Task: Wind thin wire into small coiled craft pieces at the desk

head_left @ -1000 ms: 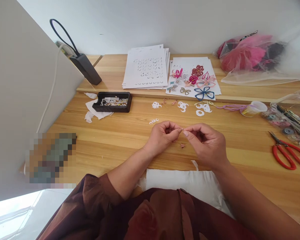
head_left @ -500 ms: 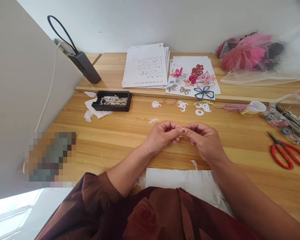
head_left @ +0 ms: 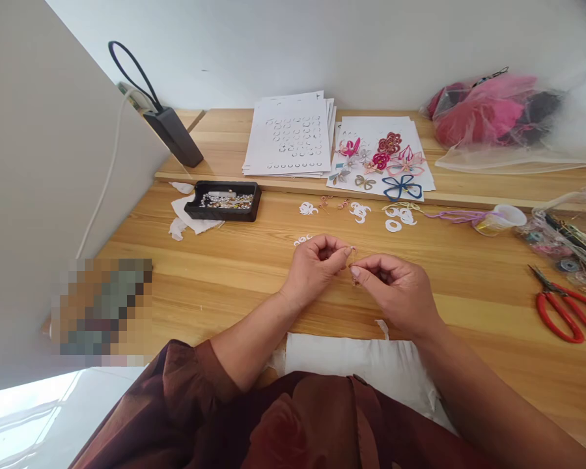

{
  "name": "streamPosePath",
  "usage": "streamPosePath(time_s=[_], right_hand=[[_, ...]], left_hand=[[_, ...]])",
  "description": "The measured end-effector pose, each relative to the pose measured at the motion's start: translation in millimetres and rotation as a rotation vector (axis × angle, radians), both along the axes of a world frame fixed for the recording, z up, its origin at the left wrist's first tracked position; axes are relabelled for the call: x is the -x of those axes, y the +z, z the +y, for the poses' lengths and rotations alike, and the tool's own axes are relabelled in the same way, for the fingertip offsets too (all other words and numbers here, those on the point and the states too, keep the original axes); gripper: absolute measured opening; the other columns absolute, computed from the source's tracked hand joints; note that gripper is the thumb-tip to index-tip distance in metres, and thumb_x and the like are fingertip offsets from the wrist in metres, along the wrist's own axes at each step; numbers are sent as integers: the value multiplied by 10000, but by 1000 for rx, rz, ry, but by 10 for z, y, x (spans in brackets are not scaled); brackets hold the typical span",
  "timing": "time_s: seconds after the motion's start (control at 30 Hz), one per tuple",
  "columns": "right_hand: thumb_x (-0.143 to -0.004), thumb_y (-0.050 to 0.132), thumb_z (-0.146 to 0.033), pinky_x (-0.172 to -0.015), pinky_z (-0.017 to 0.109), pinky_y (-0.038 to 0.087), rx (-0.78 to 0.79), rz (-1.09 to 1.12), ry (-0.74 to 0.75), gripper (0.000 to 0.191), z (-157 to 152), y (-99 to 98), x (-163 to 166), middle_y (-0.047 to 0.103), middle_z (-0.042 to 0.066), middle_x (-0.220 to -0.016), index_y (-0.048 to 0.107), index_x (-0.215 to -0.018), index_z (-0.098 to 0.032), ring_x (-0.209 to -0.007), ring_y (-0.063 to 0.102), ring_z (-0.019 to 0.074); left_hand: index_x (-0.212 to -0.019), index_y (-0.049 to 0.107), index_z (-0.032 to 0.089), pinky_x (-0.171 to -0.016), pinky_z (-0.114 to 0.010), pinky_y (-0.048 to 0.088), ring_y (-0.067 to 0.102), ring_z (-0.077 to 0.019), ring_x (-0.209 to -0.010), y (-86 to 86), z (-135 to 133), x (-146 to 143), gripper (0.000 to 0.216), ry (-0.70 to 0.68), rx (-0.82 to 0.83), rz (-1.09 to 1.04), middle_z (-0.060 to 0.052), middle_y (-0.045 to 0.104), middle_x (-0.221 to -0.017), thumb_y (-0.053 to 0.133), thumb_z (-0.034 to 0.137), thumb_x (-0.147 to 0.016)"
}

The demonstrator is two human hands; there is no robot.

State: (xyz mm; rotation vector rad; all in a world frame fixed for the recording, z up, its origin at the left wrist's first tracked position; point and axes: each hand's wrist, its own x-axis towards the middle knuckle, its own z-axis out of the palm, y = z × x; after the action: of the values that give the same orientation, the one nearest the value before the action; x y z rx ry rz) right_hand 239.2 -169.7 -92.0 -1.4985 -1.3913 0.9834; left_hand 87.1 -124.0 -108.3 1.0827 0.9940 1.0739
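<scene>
My left hand (head_left: 315,268) and my right hand (head_left: 399,291) meet over the wooden table (head_left: 215,280), fingertips nearly touching. Each hand is closed in a pinch. Between the fingertips sits a tiny pale piece (head_left: 352,250), too small to name. A small pinkish ornament (head_left: 355,281) lies on the table just under my right fingers. White paper cut-outs (head_left: 359,210) lie a little beyond my hands.
A black tray of beads (head_left: 223,200) sits at the left. Punched white sheets (head_left: 292,135) and a sheet with coloured thread flowers (head_left: 381,159) lie on the raised shelf. Red scissors (head_left: 561,311), a small cup (head_left: 502,219) and plastic bags (head_left: 493,117) are at the right. A white cushion (head_left: 356,365) lies at the table's near edge.
My right hand drew slightly down and away from the left after the fingertips had pressed together. The camera view shifted a little.
</scene>
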Motion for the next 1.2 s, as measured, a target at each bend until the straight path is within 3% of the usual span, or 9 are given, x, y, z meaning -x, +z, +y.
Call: streamPosePath(time_s=[0.1, 0.2, 0.37, 0.6, 0.8, 0.97, 1.07, 1.2], right_hand=[[-814, 720, -328, -547, 269, 461, 10, 35, 7, 149, 1, -4, 6, 710, 30, -692, 730, -776, -185, -593, 589, 142], [-829, 719, -300, -542, 268, 450, -76, 8, -16, 111, -12, -6, -3, 691, 14, -672, 722, -802, -193, -572, 577, 133], [-839, 722, -261, -559, 272, 437, -226, -79, -88, 61, 14, 11, -71, 683, 10, -708, 723, -803, -211, -611, 566, 133], [-809, 750, -297, -586, 271, 473, -142, 87, -97, 91, 131, -43, -145, 676, -1, -696, 720, -776, -218, -617, 571, 128], [-739, 816, -359, -466, 235, 446, 7, 280, -65, 181, 153, -83, -95, 622, -29, -632, 720, -752, -206, -497, 478, 83], [-749, 815, -394, -538, 289, 571, 95, 324, 6, 222, 84, -79, -18, 602, -32, -608, 718, -745, -194, -488, 474, 85], [-782, 793, -372, -564, 290, 570, 80, 226, 13, 203, 35, -81, -12, 630, -8, -639, 717, -762, -185, -534, 538, 107], [-830, 745, -319, -535, 270, 515, -56, 89, -2, 144, -10, -55, -23, 655, 11, -684, 698, -773, -195, -594, 591, 137]], left_hand=[[-787, 655, 138, -547, -208, 417, 506, -72, -554, -5, 0, 2, 290, 15, -14, 2, 11, 611, -654, 769, 402, -757], [-770, 654, 138, -541, -207, 406, 500, -71, -556, -2, -1, 6, 254, 1, -22, 36, 7, 619, -665, 754, 372, -762], [-736, 652, 137, -546, -207, 383, 492, -69, -570, 46, -20, 20, 217, -124, -23, 128, 1, 629, -677, 742, 333, -763], [-786, 655, 133, -527, -211, 387, 566, -94, -532, 101, -39, 44, 281, -346, 125, -8, 21, 577, -559, 787, 380, -759], [-807, 678, 125, -508, -202, 380, 506, -64, -523, 46, -17, 39, 340, -236, 98, -62, 11, 601, -619, 809, 432, -742], [-774, 652, 125, -534, -205, 399, 494, -62, -538, 13, 11, 14, 341, -58, 60, -74, 13, 608, -633, 808, 424, -720], [-769, 650, 133, -531, -206, 391, 478, -60, -530, 13, 18, 6, 308, 3, 34, -28, 25, 592, -626, 789, 406, -730], [-757, 656, 140, -548, -213, 395, 497, -75, -562, 18, 11, 11, 255, -9, 11, 61, 11, 613, -652, 761, 373, -744]])
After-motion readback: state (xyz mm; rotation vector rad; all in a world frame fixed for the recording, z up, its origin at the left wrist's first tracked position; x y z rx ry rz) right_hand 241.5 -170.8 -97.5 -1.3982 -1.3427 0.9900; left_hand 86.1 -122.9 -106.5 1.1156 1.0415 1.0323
